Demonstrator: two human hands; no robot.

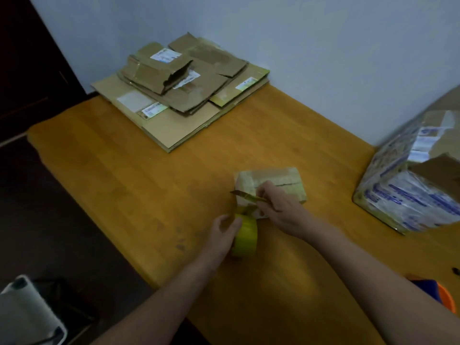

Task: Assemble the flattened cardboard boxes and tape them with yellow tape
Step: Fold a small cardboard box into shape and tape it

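Both forearms are bare to the frame edge, no sleeves showing; the left hand (222, 234) and right hand (280, 209) are ungloved.

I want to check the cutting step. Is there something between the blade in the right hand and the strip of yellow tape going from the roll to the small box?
Nothing visible. The right hand holds the knife just above the tape strip, between the yellow tape roll in the left hand and the small box.
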